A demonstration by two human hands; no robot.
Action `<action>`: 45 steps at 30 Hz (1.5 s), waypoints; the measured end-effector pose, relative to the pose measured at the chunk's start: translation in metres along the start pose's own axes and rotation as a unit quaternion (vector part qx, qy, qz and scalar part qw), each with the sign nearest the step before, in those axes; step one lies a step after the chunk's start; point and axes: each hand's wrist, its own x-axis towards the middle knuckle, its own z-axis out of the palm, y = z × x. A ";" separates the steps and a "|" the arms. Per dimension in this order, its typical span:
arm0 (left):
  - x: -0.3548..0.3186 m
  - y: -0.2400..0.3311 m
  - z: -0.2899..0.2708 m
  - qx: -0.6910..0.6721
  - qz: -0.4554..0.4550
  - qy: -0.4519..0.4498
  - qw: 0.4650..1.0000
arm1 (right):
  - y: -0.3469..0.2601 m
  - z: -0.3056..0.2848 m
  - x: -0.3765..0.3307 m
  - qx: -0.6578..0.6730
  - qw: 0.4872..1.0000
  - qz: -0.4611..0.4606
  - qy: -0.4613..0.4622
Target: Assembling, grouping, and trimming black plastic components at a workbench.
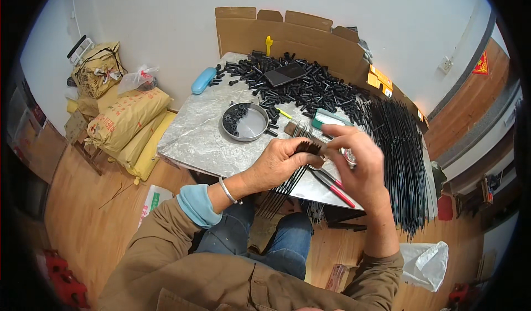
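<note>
Black rods (283,189) are clamped in a row by the left hand (281,159), lengths running below the grip. Right hand (360,159) close beside — its hold cannot be told. Row best kept evenly spread — rods unbent.

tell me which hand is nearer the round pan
Left. The left hand is just off the pan on its near right side; the right hand is farther right, beyond the left.

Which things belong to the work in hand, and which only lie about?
Likely in use: thin black rods in the left hand; rod pile; bolt-shaped black parts; round grey pan.

Probably lying about: blue case; yellow sacks; white bag.
</note>
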 end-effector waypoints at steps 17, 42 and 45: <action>0.003 0.006 0.001 -0.050 -0.038 -0.004 0.998 | 0.013 -0.008 -0.036 -0.065 0.990 0.123 0.005; 0.004 0.005 0.001 -0.039 -0.042 -0.020 0.998 | 0.013 -0.012 -0.033 -0.089 0.991 0.103 -0.005; 0.006 0.004 0.001 -0.034 -0.048 -0.033 0.998 | 0.012 -0.019 -0.026 -0.114 0.990 0.080 -0.003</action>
